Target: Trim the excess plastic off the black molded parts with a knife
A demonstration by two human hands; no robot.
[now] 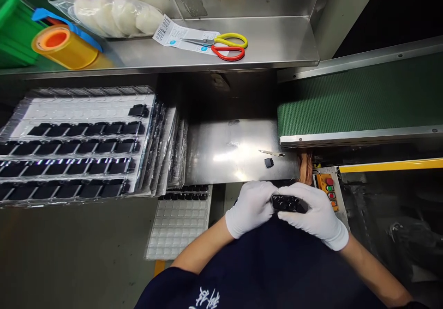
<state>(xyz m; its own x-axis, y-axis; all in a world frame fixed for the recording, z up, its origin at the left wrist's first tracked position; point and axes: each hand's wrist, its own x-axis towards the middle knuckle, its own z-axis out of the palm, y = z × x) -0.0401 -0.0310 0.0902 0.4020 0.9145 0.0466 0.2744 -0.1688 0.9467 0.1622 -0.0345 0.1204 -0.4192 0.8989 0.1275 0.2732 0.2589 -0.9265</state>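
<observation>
Our gloved left hand [251, 209] and right hand [313, 214] are together, both gripping a black moulded part [285, 203] with round holes, just off the front edge of the steel plate [235, 152]. On that plate lie a small black piece [269, 162] and a slim knife [272, 153]. Stacked clear trays [79, 147] of black parts sit left; a button panel [328, 191] sits right, below the green conveyor belt [360, 101]. On the shelf [277, 41] above, scissors [228, 45] rest on a printed sheet [169, 36], its text too small to read, as is the white lettering on our dark shirt [270, 263].
</observation>
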